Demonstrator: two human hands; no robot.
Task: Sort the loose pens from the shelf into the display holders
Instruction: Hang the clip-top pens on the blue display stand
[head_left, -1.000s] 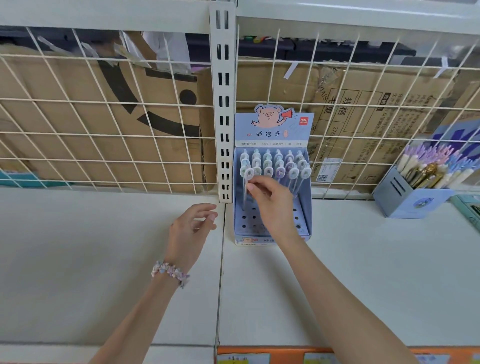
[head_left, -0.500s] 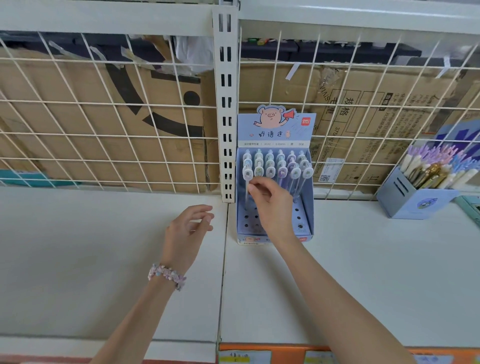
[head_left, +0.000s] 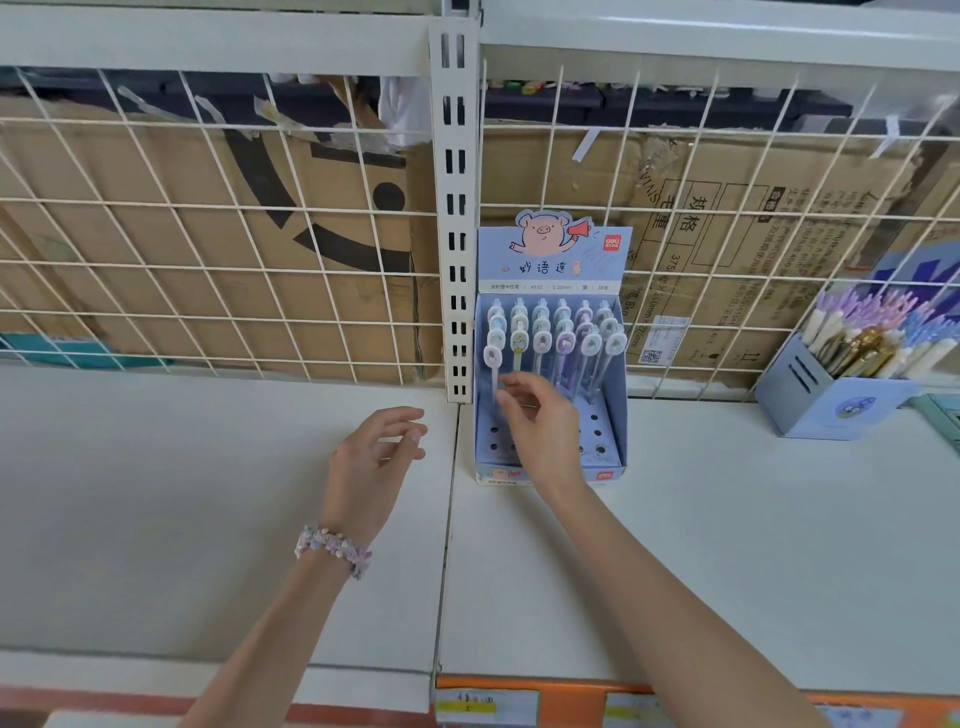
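R hand (head_left: 545, 426) on pen (head_left: 492, 364) at holder (head_left: 615, 415) left edge; L hand (head_left: 374, 457) free.

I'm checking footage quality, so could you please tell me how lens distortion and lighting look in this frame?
Head view: wide-angle lens bows the wire grid and shelf edges; lighting soft and even, shadows faint; pen display box fairly sharp, the corner pen holder softer.

The blue display holder (head_left: 554, 265) bore a red "deli" logo, "妙语连" and "0.35mm"; the cardboard box (head_left: 727, 234) behind read "规格".
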